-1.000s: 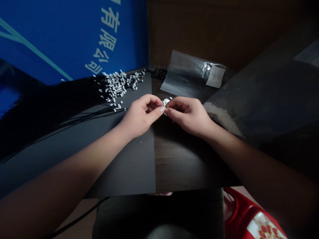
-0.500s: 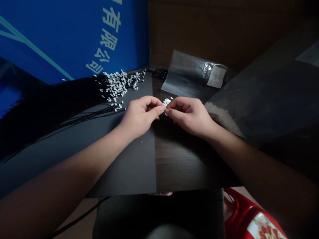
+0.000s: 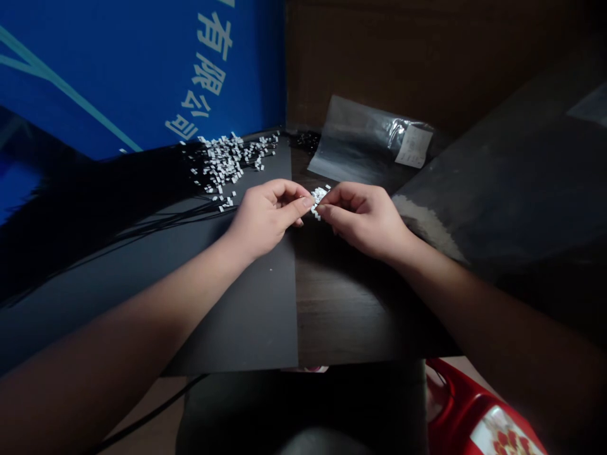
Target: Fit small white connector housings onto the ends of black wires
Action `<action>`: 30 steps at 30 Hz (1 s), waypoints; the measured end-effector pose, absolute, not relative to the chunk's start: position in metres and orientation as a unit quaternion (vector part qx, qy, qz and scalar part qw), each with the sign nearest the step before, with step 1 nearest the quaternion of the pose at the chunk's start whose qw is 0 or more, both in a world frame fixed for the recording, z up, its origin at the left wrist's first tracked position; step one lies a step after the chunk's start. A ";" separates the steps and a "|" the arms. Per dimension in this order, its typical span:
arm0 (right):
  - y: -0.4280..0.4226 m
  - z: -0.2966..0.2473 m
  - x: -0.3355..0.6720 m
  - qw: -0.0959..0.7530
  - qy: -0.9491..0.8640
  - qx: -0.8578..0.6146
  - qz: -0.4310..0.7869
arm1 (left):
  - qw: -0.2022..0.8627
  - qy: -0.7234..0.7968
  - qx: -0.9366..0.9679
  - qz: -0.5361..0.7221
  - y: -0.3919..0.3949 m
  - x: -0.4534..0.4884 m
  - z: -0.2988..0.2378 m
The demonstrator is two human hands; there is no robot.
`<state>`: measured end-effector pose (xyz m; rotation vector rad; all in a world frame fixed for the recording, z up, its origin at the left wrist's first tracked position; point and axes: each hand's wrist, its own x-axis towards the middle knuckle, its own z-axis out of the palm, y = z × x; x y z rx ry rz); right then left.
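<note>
From my head view, my left hand (image 3: 268, 215) and my right hand (image 3: 363, 221) meet near the middle, both half-curled with the fingers drawn in. My right thumb and forefinger pinch a small bunch of white connectors (image 3: 319, 201), tiny blocky pieces. My left fingertips (image 3: 307, 202) come up against that bunch from the other side, though I cannot tell whether they grip it or only steady it. The bunch sits just past the edge where the matte black sheet (image 3: 251, 316) gives way to the dark wood-grain tabletop (image 3: 341, 303).

The likeliest trouble is a slack pinch: pieces this small and smooth could slip from my fingers and scatter across the dark surfaces. The thin, glossy black wires (image 3: 161, 221) also fan out across the sheet towards a loose heap of white connectors (image 3: 222, 165), so a careless tug could snag them and spread the heap.

Beyond my hands lies a crinkled clear plastic bag (image 3: 360, 142) with a white paper label (image 3: 413, 146). Behind the heap stands a blue printed carton panel (image 3: 142, 76) with pale characters, next to plain brown cardboard (image 3: 403, 57). A shiny red object (image 3: 453, 404) with a floral print shows at lower right.
</note>
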<state>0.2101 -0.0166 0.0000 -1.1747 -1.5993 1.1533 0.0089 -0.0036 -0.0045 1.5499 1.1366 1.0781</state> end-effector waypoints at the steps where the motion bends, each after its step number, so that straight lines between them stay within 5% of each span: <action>1: -0.016 -0.001 0.210 0.410 -0.634 -0.470 0.458 | 0.454 0.459 0.626 0.437 -0.003 0.008 -0.005; 20: -0.017 -0.001 0.211 0.389 -0.659 -0.439 0.471 | 0.434 0.437 0.681 0.397 -0.006 0.005 0.000; 30: -0.010 0.001 0.215 0.420 -0.607 -0.478 0.476 | 0.358 0.449 0.666 0.476 0.017 -0.011 -0.004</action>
